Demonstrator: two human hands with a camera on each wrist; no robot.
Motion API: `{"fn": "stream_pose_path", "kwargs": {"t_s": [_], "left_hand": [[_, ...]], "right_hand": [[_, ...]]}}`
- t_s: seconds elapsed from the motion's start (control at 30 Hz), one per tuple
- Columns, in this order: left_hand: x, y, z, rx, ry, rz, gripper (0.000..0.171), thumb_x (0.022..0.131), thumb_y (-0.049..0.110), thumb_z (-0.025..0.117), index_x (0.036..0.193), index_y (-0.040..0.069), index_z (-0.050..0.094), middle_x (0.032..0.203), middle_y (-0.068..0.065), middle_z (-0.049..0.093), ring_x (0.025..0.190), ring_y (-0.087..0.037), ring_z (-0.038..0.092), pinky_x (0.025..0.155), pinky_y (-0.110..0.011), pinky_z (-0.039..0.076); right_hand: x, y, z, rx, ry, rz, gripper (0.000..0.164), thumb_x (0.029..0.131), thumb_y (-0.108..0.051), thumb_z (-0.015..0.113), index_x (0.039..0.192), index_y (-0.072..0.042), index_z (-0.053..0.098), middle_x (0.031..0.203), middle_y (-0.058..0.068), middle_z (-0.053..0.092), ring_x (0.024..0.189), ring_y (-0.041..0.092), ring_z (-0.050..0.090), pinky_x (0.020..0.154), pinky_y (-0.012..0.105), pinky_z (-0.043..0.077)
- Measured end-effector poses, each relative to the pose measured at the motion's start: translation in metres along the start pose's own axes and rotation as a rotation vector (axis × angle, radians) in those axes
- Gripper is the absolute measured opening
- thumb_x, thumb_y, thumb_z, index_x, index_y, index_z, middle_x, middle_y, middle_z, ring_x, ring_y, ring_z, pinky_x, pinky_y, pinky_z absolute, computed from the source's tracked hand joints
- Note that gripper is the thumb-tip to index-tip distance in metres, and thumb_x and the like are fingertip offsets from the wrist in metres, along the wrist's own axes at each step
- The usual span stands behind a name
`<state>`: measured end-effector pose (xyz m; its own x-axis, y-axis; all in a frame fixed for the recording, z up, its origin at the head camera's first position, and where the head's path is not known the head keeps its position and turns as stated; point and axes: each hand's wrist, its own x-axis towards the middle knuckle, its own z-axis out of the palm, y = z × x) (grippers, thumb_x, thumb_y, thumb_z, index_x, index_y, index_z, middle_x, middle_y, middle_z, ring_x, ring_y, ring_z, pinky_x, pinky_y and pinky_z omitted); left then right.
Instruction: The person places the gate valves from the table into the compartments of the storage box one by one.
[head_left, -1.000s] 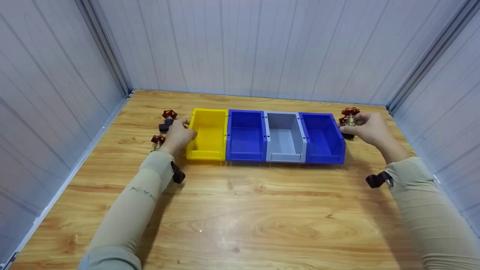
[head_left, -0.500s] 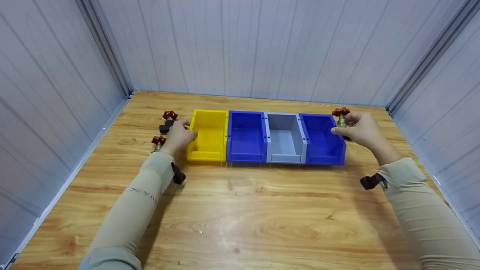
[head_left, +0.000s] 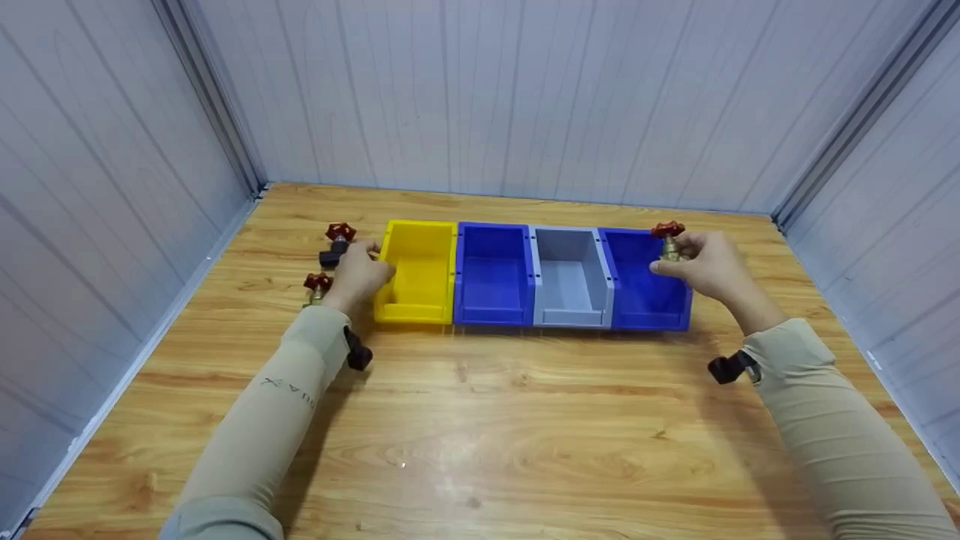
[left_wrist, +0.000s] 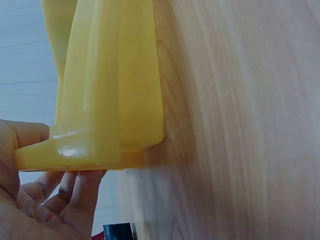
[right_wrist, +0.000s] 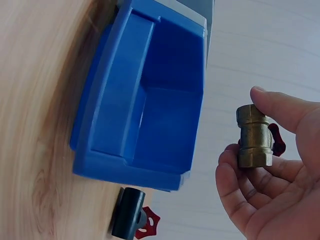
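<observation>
A yellow bin (head_left: pixel 420 270) stands at the left end of a joined row. My left hand (head_left: pixel 358 277) grips its left side wall, thumb inside and fingers outside, as the left wrist view shows too. My right hand (head_left: pixel 716 271) pinches a brass gate valve (right_wrist: pixel 255 137) with a red handwheel (head_left: pixel 667 229) between thumb and fingers. The valve is held up over the right edge of the rightmost blue bin (head_left: pixel 643 289). In the right wrist view, that bin's inside is bare and a black valve (right_wrist: pixel 129 214) with a red wheel lies beside it.
Another blue bin (head_left: pixel 493 274) and a grey bin (head_left: pixel 570 277) fill the middle of the row. Left of the yellow bin are a black valve (head_left: pixel 334 256) and a brass valve (head_left: pixel 316 289), both red-wheeled. Pale panel walls (head_left: pixel 480 97) enclose the wooden table (head_left: pixel 525 420).
My right hand has moved left with the brass gate valve, from beside the rightmost blue bin to over its right edge. My left hand keeps its grip on the yellow bin.
</observation>
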<state>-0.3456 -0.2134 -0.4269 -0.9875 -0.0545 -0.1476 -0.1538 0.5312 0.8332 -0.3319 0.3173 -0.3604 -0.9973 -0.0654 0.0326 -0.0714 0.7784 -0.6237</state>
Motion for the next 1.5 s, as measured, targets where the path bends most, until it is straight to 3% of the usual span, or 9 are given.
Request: {"fn": "stream_pose_path", "kwargs": {"t_s": [0.23, 0.4, 0.57, 0.87, 1.03, 1.5], "left_hand": [[-0.001, 0.000, 0.000, -0.025, -0.009, -0.010, 0.039, 0.106, 0.011, 0.057, 0.144, 0.004, 0.058, 0.140, -0.020, 0.061, 0.120, -0.033, 0.060, 0.102, -0.047, 0.055], [-0.001, -0.001, 0.000, -0.014, -0.008, -0.005, 0.037, 0.105, 0.012, 0.057, 0.141, 0.004, 0.058, 0.140, -0.020, 0.061, 0.117, -0.033, 0.061, 0.098, -0.045, 0.055], [-0.001, 0.001, -0.001, -0.018, -0.006, -0.014, 0.037, 0.105, 0.012, 0.057, 0.141, 0.004, 0.058, 0.141, -0.020, 0.062, 0.119, -0.033, 0.061, 0.101, -0.047, 0.055], [-0.001, 0.002, 0.000, -0.012, 0.004, -0.013, 0.038, 0.106, 0.011, 0.058, 0.143, 0.003, 0.059, 0.143, -0.022, 0.060, 0.125, -0.036, 0.061, 0.105, -0.051, 0.055], [-0.001, 0.001, 0.000, -0.013, 0.007, -0.012, 0.038, 0.107, 0.012, 0.057, 0.143, 0.002, 0.059, 0.143, -0.022, 0.060, 0.125, -0.037, 0.061, 0.107, -0.051, 0.054], [0.001, -0.001, 0.001, -0.006, 0.010, -0.014, 0.039, 0.104, 0.012, 0.058, 0.142, 0.003, 0.059, 0.143, -0.021, 0.061, 0.121, -0.034, 0.061, 0.103, -0.048, 0.056]], "right_hand": [[0.004, 0.001, 0.012, 0.043, -0.032, 0.029, 0.074, 0.096, -0.031, 0.084, 0.146, 0.016, 0.055, 0.131, 0.030, 0.064, 0.117, 0.035, 0.060, 0.083, 0.022, 0.048], [0.006, 0.003, 0.021, 0.029, -0.029, 0.012, 0.071, 0.096, -0.029, 0.084, 0.143, 0.017, 0.056, 0.131, 0.033, 0.064, 0.119, 0.041, 0.060, 0.098, 0.044, 0.054], [0.006, 0.003, 0.027, 0.025, -0.051, 0.013, 0.074, 0.098, -0.028, 0.082, 0.147, 0.019, 0.052, 0.142, 0.039, 0.059, 0.133, 0.050, 0.057, 0.115, 0.062, 0.047], [0.008, 0.002, 0.040, 0.014, -0.055, 0.037, 0.071, 0.098, -0.030, 0.082, 0.146, 0.016, 0.055, 0.133, 0.032, 0.064, 0.114, 0.036, 0.062, 0.098, 0.046, 0.053], [0.012, 0.005, 0.048, -0.012, -0.035, 0.016, 0.068, 0.098, -0.026, 0.082, 0.144, 0.017, 0.056, 0.131, 0.034, 0.065, 0.111, 0.035, 0.064, 0.094, 0.043, 0.054], [0.020, 0.009, 0.068, 0.000, -0.002, 0.053, 0.061, 0.096, -0.018, 0.077, 0.142, 0.018, 0.058, 0.135, 0.037, 0.067, 0.116, 0.037, 0.065, 0.101, 0.046, 0.056]]}}
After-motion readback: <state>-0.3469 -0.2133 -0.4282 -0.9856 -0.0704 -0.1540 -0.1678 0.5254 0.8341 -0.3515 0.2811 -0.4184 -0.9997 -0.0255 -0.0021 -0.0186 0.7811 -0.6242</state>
